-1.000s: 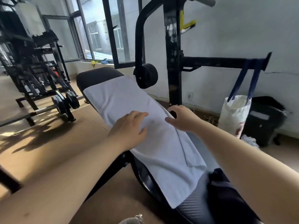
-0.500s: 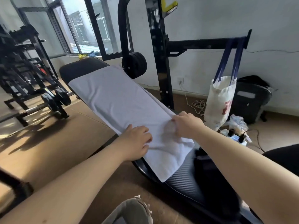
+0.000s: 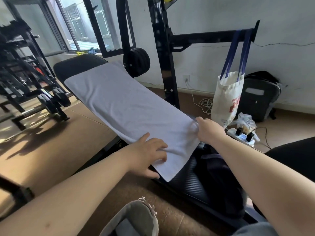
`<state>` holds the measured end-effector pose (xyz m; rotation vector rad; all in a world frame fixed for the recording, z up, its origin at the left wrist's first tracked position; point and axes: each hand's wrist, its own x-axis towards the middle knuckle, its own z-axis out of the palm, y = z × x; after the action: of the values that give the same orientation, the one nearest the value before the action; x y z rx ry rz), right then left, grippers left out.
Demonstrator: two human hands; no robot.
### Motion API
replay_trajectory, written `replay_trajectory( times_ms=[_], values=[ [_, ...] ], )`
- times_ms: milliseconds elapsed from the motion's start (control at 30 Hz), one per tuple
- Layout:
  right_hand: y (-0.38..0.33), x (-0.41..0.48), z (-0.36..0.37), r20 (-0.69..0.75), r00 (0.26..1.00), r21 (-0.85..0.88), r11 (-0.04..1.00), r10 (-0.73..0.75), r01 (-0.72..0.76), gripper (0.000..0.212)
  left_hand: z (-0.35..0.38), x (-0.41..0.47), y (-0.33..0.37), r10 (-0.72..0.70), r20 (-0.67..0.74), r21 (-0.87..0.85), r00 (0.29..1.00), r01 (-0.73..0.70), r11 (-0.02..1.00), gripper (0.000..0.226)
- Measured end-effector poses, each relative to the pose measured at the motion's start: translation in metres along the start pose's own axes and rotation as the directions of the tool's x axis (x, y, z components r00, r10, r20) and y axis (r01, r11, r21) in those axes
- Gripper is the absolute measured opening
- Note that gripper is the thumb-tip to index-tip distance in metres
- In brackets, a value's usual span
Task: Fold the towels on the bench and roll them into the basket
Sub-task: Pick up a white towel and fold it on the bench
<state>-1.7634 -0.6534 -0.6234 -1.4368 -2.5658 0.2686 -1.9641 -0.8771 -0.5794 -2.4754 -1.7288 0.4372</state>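
Note:
A long pale grey towel [image 3: 122,103] lies folded lengthwise on the black padded bench [image 3: 80,64], running from the far headrest down to its near end. My left hand [image 3: 148,155] rests near the towel's near left corner, fingers on top and thumb at its edge. My right hand [image 3: 208,131] grips the towel's near right edge, and the cloth puckers there. A grey fabric basket [image 3: 136,218] shows at the bottom edge, partly cut off. A dark cloth [image 3: 219,176] lies on the bench seat just beyond the towel's near end.
A black rack upright [image 3: 167,65] with a roller pad [image 3: 137,62] stands right of the bench. A white tote bag [image 3: 227,97] hangs from its bar, above a power strip [image 3: 240,135] and a black case [image 3: 260,96]. A weight machine [image 3: 25,74] stands on the left.
Both hands have slid down the towel from its middle to its near end. The right hand now grips the right edge. The view tilted down and the basket came into sight.

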Motion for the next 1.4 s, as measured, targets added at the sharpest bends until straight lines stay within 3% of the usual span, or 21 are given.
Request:
replay_trajectory(
  times_ms=[133,300,400,500,633,833,933,1033,1133,1300,1400],
  values=[
    [0.004,0.003,0.003,0.000,1.000,0.051,0.999,0.012,-0.012,0.042,0.001,0.004,0.007,0.018,0.082,0.059,0.997,-0.023,0.998,0.037],
    [0.008,0.007,-0.001,-0.030,0.994,0.222,0.970,0.108,-0.099,0.047,0.002,0.000,0.009,-0.003,0.069,-0.090,0.998,0.009,0.996,0.019],
    [0.012,0.008,-0.002,-0.049,0.981,0.337,0.928,0.187,-0.160,0.042,-0.004,0.002,0.013,-0.066,0.040,-0.200,0.997,0.073,0.977,0.024],
    [0.015,0.007,-0.005,-0.070,0.972,0.369,0.911,0.225,-0.185,0.036,-0.005,0.005,0.018,-0.072,-0.069,-0.255,0.995,0.052,0.966,0.029],
    [0.014,0.006,-0.010,-0.052,0.970,0.394,0.898,0.236,-0.197,0.031,-0.003,0.008,0.026,-0.010,-0.431,-0.160,0.902,-0.066,0.985,0.026],
    [0.010,0.006,-0.014,-0.020,0.956,0.507,0.827,0.294,-0.244,0.025,-0.014,0.007,0.023,-0.294,-0.359,-0.448,0.886,0.113,0.887,0.019],
    [0.006,0.012,-0.023,0.050,0.927,0.639,0.701,0.373,-0.317,0.023,-0.023,0.002,0.017,-0.439,-0.363,-0.599,0.822,0.155,0.786,0.003],
    [0.000,0.022,-0.034,0.232,0.901,0.798,0.457,0.367,-0.392,0.015,-0.033,-0.005,0.007,-0.572,-0.386,-0.678,0.724,0.198,0.708,0.019],
    [-0.017,0.026,-0.056,0.375,0.863,0.840,0.269,0.340,-0.471,0.022,-0.042,-0.012,-0.006,-0.633,-0.420,-0.701,0.650,0.211,0.681,0.025],
    [-0.051,0.037,-0.095,0.318,0.912,0.902,0.213,0.259,-0.376,0.041,-0.049,-0.025,-0.033,-0.706,-0.461,-0.731,0.537,0.222,0.646,0.036],
    [-0.072,0.043,-0.113,0.192,0.963,0.926,0.289,0.188,-0.241,0.055,-0.056,-0.032,-0.051,-0.801,-0.435,-0.793,0.412,0.246,0.557,0.027]
  ],
)
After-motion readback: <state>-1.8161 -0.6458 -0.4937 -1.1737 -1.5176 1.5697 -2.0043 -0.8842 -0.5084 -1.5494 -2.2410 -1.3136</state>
